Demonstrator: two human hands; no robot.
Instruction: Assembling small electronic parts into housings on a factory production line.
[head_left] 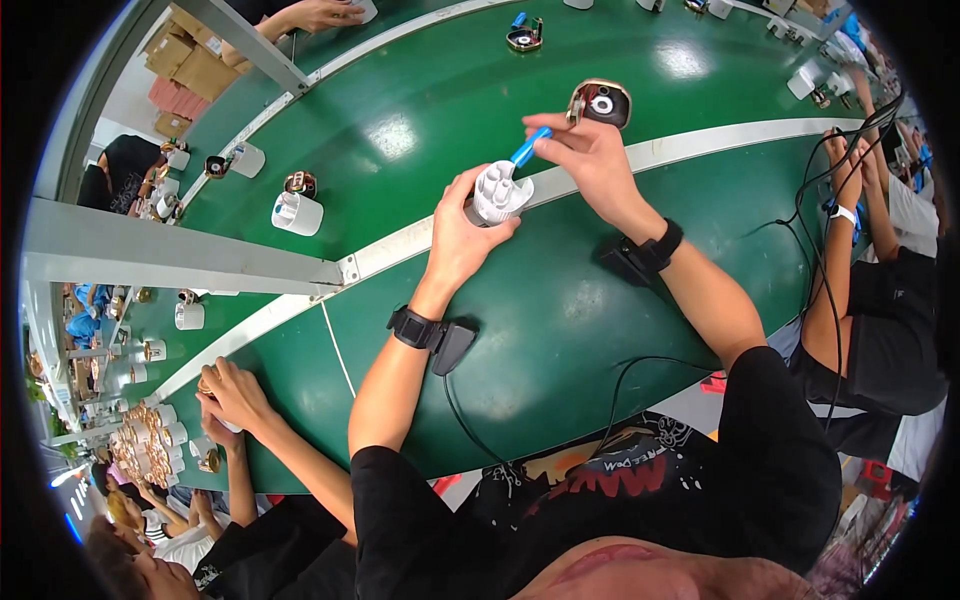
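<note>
1. Currently I am working over a pale, straight-edged rail crossing a glossy green work surface; I am taking that rail as my landmark.
2. My left hand is holding a white, plastic-looking cylindrical housing above the rail, its open, ribbed end facing up. Those fingers are curling around one side, with the thumb pressing along the other.
3. My right hand is reaching over the rail, and its thumb and index finger are pinching a bright blue cylinder. The blue cylinder is slanting down toward the housing's open end, its lower tip meeting the rim in this view; I cannot tell whether any of it is sitting inside.
4. Just beyond the rail, a dark, gold-rimmed cup with a white ring inside is lying behind my right knuckles; I cannot tell whether they are touching it. Farther left beyond the rail, a second white cylindrical housing is lying tilted.
5. Judging by this pose, I am handling the blue cylinder at the housing's mouth, whether inward or outward being unclear. Either direction would be calling for a steady left grip and a light pinch in line with the cavity.
</note>
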